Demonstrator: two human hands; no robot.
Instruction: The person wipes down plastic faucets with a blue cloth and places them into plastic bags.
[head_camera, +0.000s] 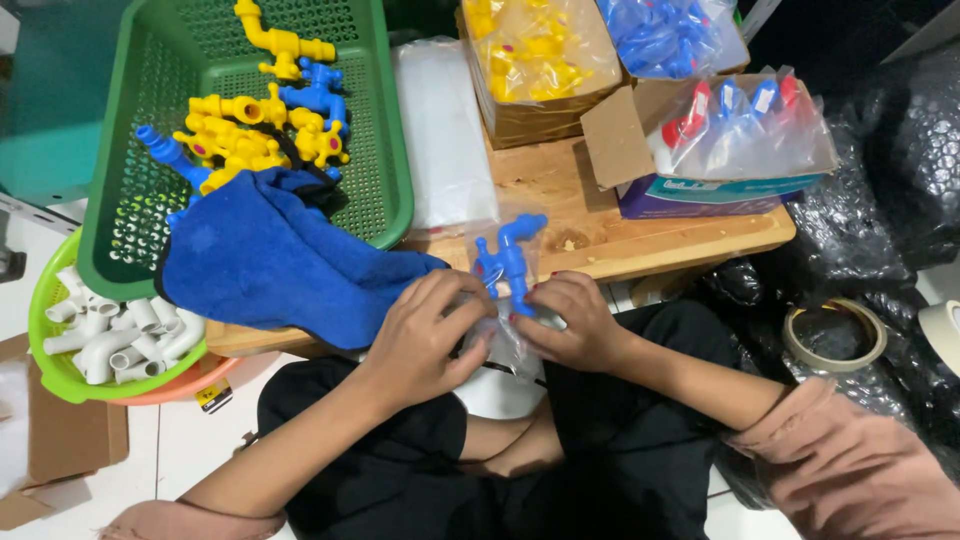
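Two hands meet at the near edge of the low wooden tabletop (640, 225), working a blue plastic tap (512, 262) into a clear plastic bag (505, 340). The left hand (425, 335) has its fingers pinched on the bag's mouth; the right hand (572, 322) pinches the tap's lower end through the film, so the tap stands upright, half sleeved. Judging by this, bagging is under way, and seating the tap fully calls for a steady pull on the film.

Beside the hands lies a blue towelling cloth (270, 260), draped out of a green perforated plastic basket (385, 150) holding yellow and blue taps (255, 130). Cardboard boxes of bagged taps (730, 130) stand behind, and a lime-green bowl of white pipe elbows (110, 335) sits on the pale floor. Black bubble wrap and a tape roll (835, 335) lie to the right.
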